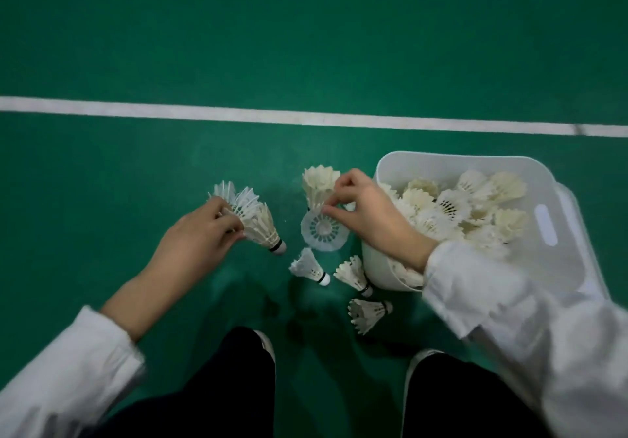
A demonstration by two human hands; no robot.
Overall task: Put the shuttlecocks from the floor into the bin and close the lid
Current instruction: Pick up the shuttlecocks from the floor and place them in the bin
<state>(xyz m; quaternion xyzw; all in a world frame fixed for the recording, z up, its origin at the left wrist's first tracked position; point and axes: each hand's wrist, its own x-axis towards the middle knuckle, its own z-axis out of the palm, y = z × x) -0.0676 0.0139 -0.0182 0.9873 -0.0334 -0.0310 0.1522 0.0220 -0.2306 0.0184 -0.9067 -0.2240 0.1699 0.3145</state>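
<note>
Green sports floor (306, 47) all across, smooth and matte, crossed by a white court line (238, 116), with a second line at the far top right. White plastic bin (441, 166) at right on the floor, open and heaped with shuttlecocks (452, 205); what looks like its lid (577, 234) just behind. Dark trouser legs and white sleeves at the bottom. Left hand (200, 237), fingers closed round a nested stack of shuttlecocks (255, 220). Right hand (367, 213) beside the bin's near wall, fingers pinching a round white shuttlecock (324, 232) by its rim. One more feathered shuttlecock (319, 184) behind it. Three loose shuttlecocks (309, 266) on the floor near the bin.
</note>
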